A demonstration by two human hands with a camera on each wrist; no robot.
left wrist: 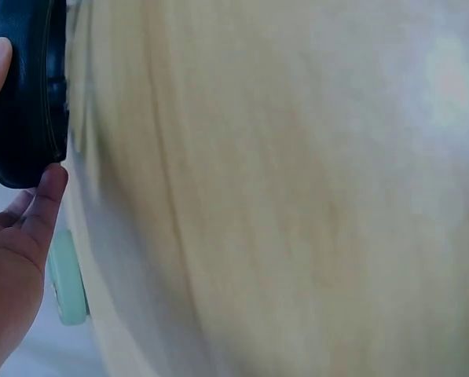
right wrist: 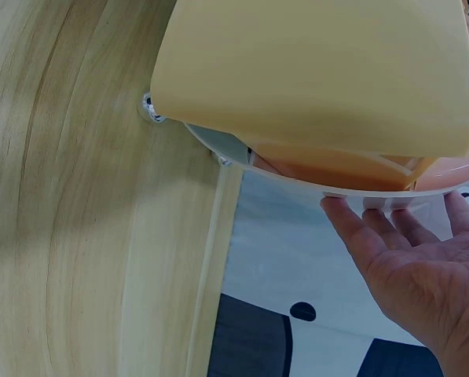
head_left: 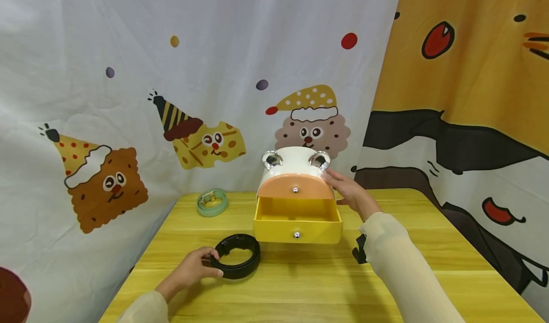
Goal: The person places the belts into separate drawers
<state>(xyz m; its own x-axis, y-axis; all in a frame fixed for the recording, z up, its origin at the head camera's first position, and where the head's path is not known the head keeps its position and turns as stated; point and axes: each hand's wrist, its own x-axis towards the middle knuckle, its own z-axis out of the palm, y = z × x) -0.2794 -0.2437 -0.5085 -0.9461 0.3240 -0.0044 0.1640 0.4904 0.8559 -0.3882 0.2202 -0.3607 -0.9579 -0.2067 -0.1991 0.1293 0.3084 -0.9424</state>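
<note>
A coiled black belt (head_left: 236, 271) is pinched at its left side between the thumb and fingers of my left hand (head_left: 190, 269). In the left wrist view the belt (left wrist: 26, 94) shows its smooth outer face, with fingertips at its lower end. Behind it to the right stands a white animal-shaped drawer box (head_left: 293, 160) with silver ears. Its lower yellow drawer (head_left: 279, 232) is pulled out, showing a bare inside, while the orange upper drawer (head_left: 276, 188) is closed. My right hand (head_left: 353, 194) rests against the box's right side, its fingers (right wrist: 352, 224) nearly straight along the white shell.
A coiled green belt (head_left: 213, 211) with a gold-coloured buckle lies at the table's back left. The wooden table (head_left: 274, 289) ends at a printed cloth (head_left: 240, 51) behind. A black strap (head_left: 360, 250) hangs at my right sleeve (head_left: 399, 256).
</note>
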